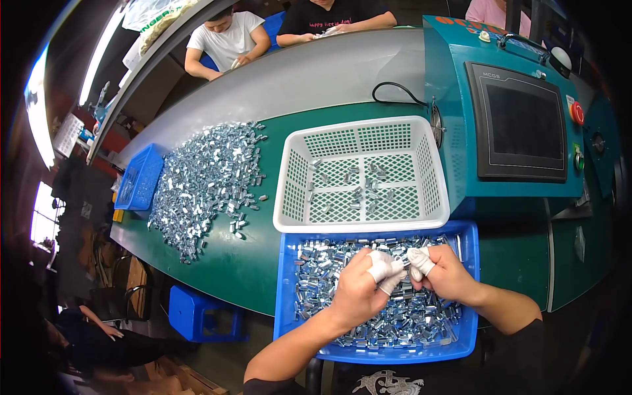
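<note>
My left hand and my right hand meet over a blue tray full of small shiny metal parts. White coverings wrap the fingertips of both hands. Each is closed in a pinch, thumb against fingers. Between the fingertips a small metal part shows in part; the fingers hide most of it. Directly beyond my hands, a white perforated plastic basket rests against the tray's far edge, with several of the same metal parts scattered on its mesh bottom.
A large heap of metal parts lies on the green tabletop at left, beside a tipped blue basket. A teal machine with a dark screen stands right. Co-workers sit across the bench. A blue stool stands below left.
</note>
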The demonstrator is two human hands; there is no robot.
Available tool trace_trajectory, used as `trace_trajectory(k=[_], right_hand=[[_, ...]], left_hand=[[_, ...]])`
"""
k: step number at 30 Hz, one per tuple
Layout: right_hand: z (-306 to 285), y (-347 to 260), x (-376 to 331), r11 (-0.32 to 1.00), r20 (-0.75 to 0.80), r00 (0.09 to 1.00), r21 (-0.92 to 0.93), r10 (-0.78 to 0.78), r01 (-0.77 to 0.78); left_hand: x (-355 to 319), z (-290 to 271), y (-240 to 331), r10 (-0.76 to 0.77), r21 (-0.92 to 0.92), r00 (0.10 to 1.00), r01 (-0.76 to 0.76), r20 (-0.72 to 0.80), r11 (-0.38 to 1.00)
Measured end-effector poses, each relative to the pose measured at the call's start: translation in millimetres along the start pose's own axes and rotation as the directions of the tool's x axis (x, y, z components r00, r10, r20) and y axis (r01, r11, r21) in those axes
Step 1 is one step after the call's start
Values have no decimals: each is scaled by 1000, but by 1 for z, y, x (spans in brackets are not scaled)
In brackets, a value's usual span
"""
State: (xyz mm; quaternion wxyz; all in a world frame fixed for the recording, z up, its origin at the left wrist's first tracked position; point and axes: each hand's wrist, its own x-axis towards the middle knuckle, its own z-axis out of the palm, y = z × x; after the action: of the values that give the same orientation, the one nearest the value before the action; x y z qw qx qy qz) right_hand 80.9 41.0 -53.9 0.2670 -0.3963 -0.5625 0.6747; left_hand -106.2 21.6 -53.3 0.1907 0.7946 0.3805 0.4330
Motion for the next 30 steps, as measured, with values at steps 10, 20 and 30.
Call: trace_trajectory(k=[10,20,30], right_hand=[[-14,3,11,747,129,968,617,213,-247],[-12,2,10,732,245,944,597,222,-327],[-10,0,8,782,344,893,452,291,-429]], left_hand=[[2,3,-3,-264,-155,963,252,-60,955],[4,8,1,-173,-153,977,154,-124,976],[5,6,2,-120,-187,986,98,-113,978]])
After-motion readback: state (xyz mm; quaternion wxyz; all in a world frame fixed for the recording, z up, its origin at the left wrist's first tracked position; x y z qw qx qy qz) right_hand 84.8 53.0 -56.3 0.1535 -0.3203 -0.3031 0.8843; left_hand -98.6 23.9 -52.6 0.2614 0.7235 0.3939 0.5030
